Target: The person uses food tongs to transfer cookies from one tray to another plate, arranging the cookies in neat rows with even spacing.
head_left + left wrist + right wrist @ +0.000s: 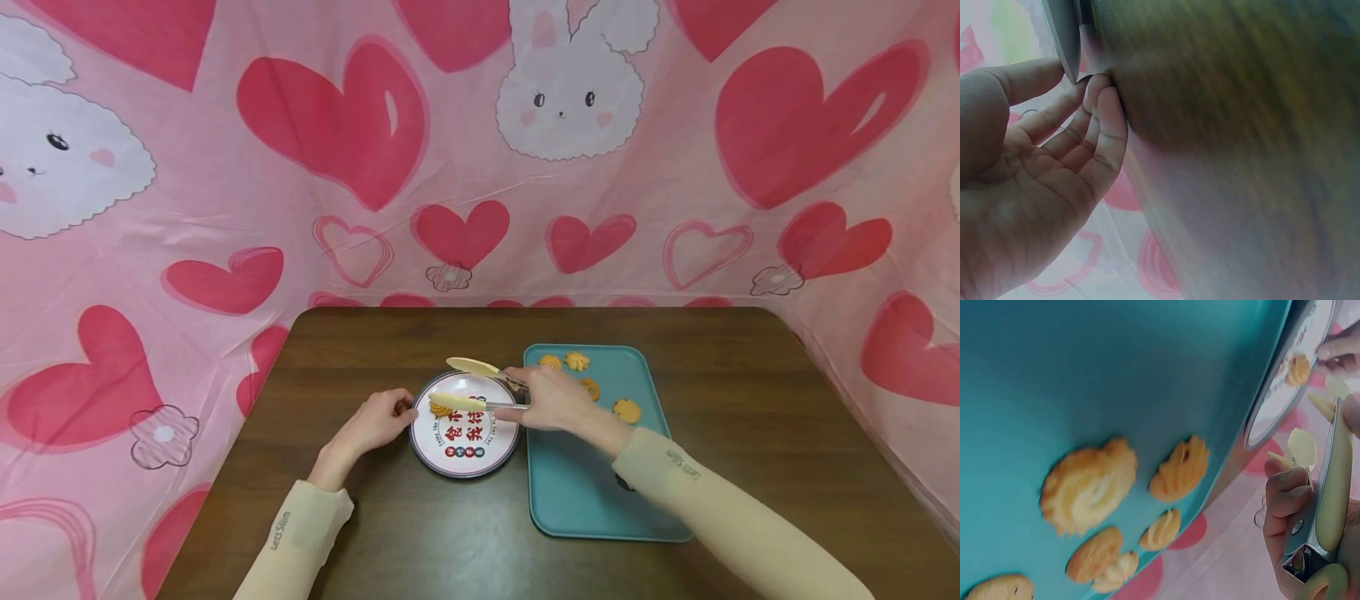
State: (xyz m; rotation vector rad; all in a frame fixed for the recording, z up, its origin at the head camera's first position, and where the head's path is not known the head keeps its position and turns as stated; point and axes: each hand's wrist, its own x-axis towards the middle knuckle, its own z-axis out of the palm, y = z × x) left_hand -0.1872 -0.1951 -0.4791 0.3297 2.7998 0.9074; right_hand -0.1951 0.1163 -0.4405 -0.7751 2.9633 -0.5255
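Note:
My left hand (pixel 378 417) pinches the left rim of a round white plate (pixel 429 433) with red characters; in the left wrist view, the thumb and fingertips meet at the plate edge. A ridged golden cookie (pixel 440 409) lies on the plate's upper left. My right hand (pixel 555 396) grips metal tongs (pixel 468 403) with cream tips. The tips stand spread apart over the plate, the nearer one overlapping the cookie in the head view. In the right wrist view, the fingers wrap round the tongs' handles (pixel 1335 487), and the cookie (pixel 1297 370) sits apart from the tips.
Right of the plate lies a teal tray (pixel 577 492) with several cookies, including a swirled cookie (pixel 551 362), a flower-shaped cookie (pixel 577 360) and a round cookie (pixel 626 410). My right forearm crosses the tray. A pink heart-patterned cloth (pixel 465 183) hangs behind the wooden table (pixel 390 333).

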